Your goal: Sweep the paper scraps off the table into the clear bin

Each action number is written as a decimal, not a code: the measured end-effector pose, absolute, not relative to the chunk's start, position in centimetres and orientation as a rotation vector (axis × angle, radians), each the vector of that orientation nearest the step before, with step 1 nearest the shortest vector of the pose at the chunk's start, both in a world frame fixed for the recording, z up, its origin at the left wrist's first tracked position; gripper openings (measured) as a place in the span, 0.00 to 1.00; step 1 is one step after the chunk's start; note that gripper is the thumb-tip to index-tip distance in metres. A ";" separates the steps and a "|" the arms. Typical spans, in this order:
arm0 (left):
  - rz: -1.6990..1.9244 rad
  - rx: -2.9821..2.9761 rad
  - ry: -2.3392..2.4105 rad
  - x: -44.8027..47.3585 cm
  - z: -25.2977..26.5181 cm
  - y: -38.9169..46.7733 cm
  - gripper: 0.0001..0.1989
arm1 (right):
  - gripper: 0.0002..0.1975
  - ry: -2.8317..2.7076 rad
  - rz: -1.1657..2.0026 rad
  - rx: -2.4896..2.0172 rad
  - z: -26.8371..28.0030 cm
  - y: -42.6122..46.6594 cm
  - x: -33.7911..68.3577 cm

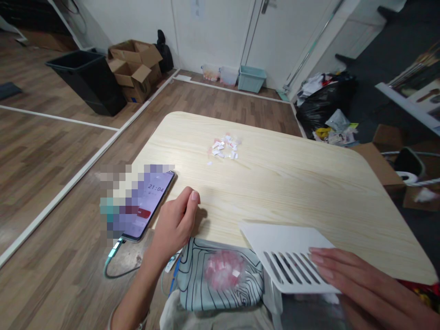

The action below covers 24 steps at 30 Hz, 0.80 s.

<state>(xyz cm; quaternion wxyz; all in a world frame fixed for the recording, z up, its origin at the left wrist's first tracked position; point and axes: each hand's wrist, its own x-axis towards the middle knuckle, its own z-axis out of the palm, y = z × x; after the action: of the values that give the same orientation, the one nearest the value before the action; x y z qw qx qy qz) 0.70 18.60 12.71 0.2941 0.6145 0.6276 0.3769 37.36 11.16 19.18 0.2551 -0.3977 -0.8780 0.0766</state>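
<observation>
My left hand (178, 220) is curled closed at the near edge of the pale wooden table (292, 178); whatever its fingers may hold is hidden. My right hand (364, 279) grips a white slotted plastic panel (292, 238), fingers flat on top and the thumb out of sight. The panel tilts above a greyish translucent container (309, 311) by the table edge. Between my hands, a light blue pouch (192, 284) with black wavy lines lies at my lap, bearing a round heap of pink and whitish bits (225, 270). Small white and pinkish scraps (225, 147) are scattered farther up the table.
Left of my left hand is a lit phone (151, 201), partly pixelated, with a cable (115, 250) plugged in. Beyond the table stand a black bin (92, 85), cardboard boxes (135, 68) and a teal tub (252, 79). Black rubbish bags (326, 101) lie at right.
</observation>
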 end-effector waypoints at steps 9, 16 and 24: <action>0.957 1.652 1.697 0.8 12.6 18.5 0.21 | 0.20 -2.471 0.060 -0.875 18.3 15.5 34.4; 0.937 1.696 1.712 0.9 12.6 18.6 0.20 | 0.20 -2.508 -0.029 -0.915 18.1 15.5 36.9; 0.926 1.740 1.713 0.9 12.5 18.5 0.19 | 0.21 -2.521 -0.001 -1.020 17.2 14.8 39.1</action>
<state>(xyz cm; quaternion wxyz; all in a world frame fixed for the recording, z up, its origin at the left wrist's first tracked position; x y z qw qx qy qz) 0.92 18.55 12.54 0.2622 0.6430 0.6330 0.3422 39.13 14.78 17.25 0.2095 -0.3667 -0.9064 -0.0005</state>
